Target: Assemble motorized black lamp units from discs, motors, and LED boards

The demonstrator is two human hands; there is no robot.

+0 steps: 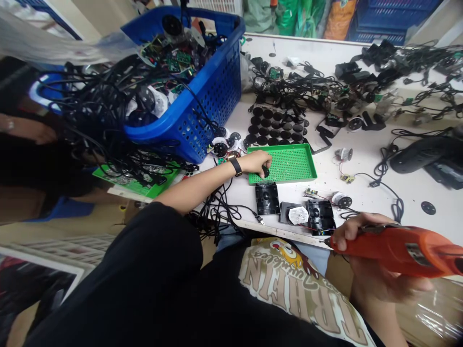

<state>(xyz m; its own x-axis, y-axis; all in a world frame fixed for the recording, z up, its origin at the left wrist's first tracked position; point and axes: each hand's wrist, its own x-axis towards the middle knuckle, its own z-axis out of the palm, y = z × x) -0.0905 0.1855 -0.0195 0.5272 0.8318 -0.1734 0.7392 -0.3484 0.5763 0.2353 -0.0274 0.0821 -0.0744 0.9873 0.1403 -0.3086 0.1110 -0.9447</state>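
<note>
Blue crates stand stacked beyond a white workbench.

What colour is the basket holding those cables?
The basket is blue with small holes; the head view shows it.

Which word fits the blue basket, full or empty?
Full: circuit boards and black cables heap up to the rim of the blue basket and spill over it.

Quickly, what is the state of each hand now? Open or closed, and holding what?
Left hand: closed, holding a small black round part.
Right hand: closed, holding an orange soldering gun.
</note>
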